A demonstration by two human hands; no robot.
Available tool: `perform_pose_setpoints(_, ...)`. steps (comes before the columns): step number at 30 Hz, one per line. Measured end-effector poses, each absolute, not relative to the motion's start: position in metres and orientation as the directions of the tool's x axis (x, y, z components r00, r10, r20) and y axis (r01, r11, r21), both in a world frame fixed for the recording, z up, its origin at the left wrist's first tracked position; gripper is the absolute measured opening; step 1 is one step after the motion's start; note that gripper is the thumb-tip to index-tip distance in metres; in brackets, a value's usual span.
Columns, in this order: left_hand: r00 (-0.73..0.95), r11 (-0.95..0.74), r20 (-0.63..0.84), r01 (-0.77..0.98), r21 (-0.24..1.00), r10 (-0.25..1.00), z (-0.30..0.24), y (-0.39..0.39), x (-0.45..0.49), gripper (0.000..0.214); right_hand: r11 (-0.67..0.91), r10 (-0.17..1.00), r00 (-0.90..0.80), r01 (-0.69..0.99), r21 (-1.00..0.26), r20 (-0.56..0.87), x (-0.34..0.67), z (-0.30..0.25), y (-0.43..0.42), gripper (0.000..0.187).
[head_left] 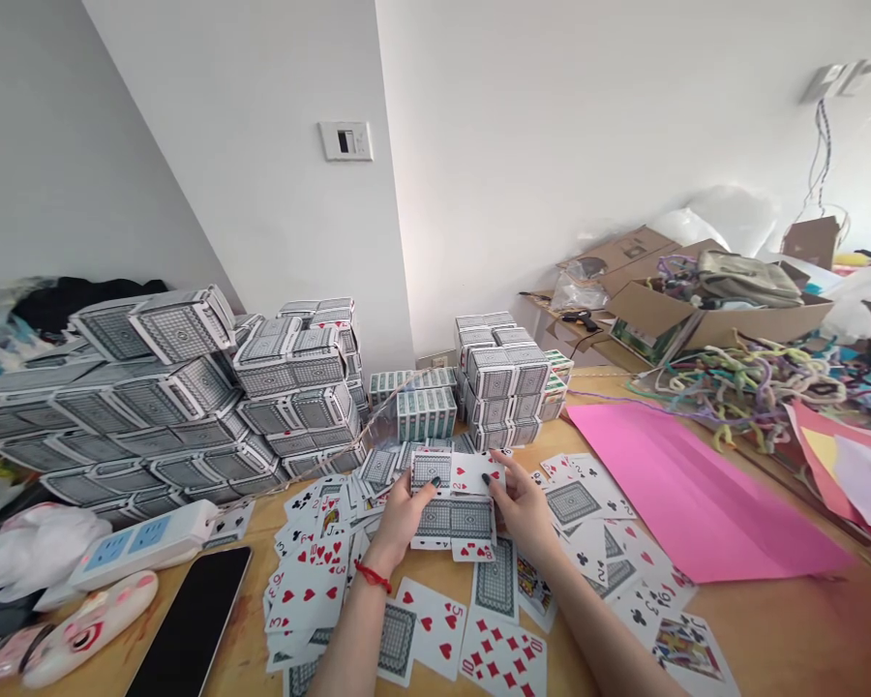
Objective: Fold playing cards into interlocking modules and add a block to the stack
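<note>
Between my hands is a small box-shaped block built of playing cards [446, 521], its front covered in grey patterned card backs. My left hand [401, 513] grips its left side, with the thumb pressed on the upper face. A two of hearts card [471, 476] lies face up across the top right. My right hand [526, 508] pinches that card's right end, thumb on top and fingers behind. A ten of diamonds [503, 656] and a five of hearts [434, 624] lie loose in front, among many scattered cards on both sides.
Stacked card blocks [145, 407] rise on the left, and another stack [504, 382] stands behind my hands. A black phone [193, 620] and a power strip [141, 547] lie at left. Pink paper [697, 494], pipe cleaners [755, 387] and an open cardboard box [733, 324] are at right.
</note>
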State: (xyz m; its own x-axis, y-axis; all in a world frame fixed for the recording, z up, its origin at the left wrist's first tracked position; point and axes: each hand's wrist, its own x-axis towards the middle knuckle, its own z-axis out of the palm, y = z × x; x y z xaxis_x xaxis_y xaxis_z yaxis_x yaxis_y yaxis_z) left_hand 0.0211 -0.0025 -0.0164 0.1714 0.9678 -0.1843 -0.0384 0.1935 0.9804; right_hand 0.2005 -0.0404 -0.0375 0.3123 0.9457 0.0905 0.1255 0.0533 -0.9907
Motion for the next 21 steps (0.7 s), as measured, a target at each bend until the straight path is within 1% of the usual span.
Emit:
perform_pose_setpoints(2,0.178,0.182,-0.177,-0.015,0.983,0.968,-0.016,-0.002,0.021,0.031,0.055,0.938,0.328,0.187,-0.981,0.115,0.201,-0.038,-0.041,0.050)
perform_pose_setpoints(5,0.196,0.168,-0.164,0.000,0.986,0.967,-0.016,-0.002,0.021,0.034,0.065,0.921,0.356,0.257,-0.964,0.157,0.202,-0.039,-0.041,0.050)
perform_pose_setpoints(10,0.211,0.169,-0.168,0.010,0.986,0.963,-0.019,-0.001,0.020,0.038,0.073,0.911,0.365,0.316,-0.946,0.192,0.201,-0.041,-0.040,0.045)
perform_pose_setpoints(14,0.219,0.176,-0.174,0.012,0.984,0.960,-0.020,-0.001,0.020,0.038,0.074,0.911,0.362,0.323,-0.943,0.196,0.201,-0.040,-0.041,0.040)
perform_pose_setpoints(18,0.218,0.195,-0.200,0.044,0.980,0.955,-0.014,-0.002,0.022,0.037,0.095,0.928,0.311,0.332,-0.938,0.204,0.203,-0.038,-0.041,0.038)
perform_pose_setpoints(21,0.216,0.193,-0.201,0.058,0.979,0.955,-0.009,-0.003,0.023,0.036,0.074,0.939,0.309,0.249,-0.966,0.152,0.205,-0.038,-0.040,0.043)
